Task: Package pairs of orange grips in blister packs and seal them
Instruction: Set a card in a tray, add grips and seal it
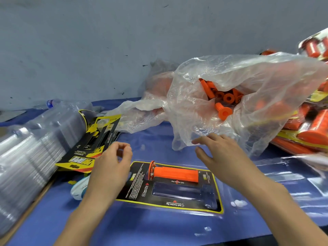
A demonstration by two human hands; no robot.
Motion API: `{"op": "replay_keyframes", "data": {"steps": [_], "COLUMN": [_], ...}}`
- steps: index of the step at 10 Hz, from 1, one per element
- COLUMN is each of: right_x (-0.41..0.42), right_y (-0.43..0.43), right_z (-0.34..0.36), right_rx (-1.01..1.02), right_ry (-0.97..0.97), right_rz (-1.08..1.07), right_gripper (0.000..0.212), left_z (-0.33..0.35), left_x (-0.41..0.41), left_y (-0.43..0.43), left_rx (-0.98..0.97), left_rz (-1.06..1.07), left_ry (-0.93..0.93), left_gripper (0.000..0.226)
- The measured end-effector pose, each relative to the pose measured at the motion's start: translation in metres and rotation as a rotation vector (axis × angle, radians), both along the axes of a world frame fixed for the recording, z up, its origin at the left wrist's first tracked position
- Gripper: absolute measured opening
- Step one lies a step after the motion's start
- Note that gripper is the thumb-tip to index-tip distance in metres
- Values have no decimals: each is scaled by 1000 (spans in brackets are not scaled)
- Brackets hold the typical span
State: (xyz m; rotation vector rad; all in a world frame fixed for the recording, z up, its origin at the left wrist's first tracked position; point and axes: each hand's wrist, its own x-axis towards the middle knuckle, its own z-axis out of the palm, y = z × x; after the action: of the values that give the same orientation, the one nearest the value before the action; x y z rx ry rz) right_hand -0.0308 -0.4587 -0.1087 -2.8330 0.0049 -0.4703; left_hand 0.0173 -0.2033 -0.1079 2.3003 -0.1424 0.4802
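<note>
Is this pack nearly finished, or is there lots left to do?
Half filled. One orange grip sits in the upper slot of the blister pack, and finished packs are piled on the right. Now the empty right hand reaches toward the plastic bag of loose grips; the left hand holds nothing. Left: fill the empty lower slot, then seal.

The pack (pixel 168 204) lies on the surface (pixel 142 228), with one grip (pixel 175 173) in its far pocket. Behind the pack sits a bag (pixel 257 82) of loose grips (pixel 223 110); left of it, cards (pixel 88 148) and shells (pixel 30 148); right, filled packs (pixel 308 126).
</note>
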Motion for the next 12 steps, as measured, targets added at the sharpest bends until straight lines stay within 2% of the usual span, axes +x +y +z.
{"op": "replay_keyframes", "data": {"steps": [1,2,3,4,5,6,7,8,9,10,11,12], "right_x": [9,35,82,139,181,206,229,261,290,316,336,330], "right_y": [12,43,88,111,112,116,127,132,123,96,80,80], "right_z": [22,43,52,49,47,42,34,28,29,56,75,62], "right_rx": [192,385,339,215,158,-83,-239,-181,-69,197,529,248], "right_ry": [2,7,116,182,175,254,342,463,495,225,230,337], "right_rz": [112,263,366,282,165,98,85,42,97,113,61,22], "right_gripper": [29,24,22,21,23,30,35,33,38,32,50,29], "left_z": [17,26,22,15,2,-18,-22,-24,-33,-34,-26,-24], "left_x": [27,73,119,160,193,214,228,234,233,238,252,265], "left_y": [-2,-16,-28,-31,-26,-20,-23,-31,-33,-32,-40,-59], "left_rx": [29,137,297,414,597,718,816,894,910,869,852,891], "left_rz": [-32,-89,-181,-235,-230,-261,-266,-239,-220,-204,-193,-207], "left_ry": [-74,11,165,191,308,437,436,415,403,400,501,537], "left_gripper": [17,32,39,31,35,42,39,39,39,47,66,56]}}
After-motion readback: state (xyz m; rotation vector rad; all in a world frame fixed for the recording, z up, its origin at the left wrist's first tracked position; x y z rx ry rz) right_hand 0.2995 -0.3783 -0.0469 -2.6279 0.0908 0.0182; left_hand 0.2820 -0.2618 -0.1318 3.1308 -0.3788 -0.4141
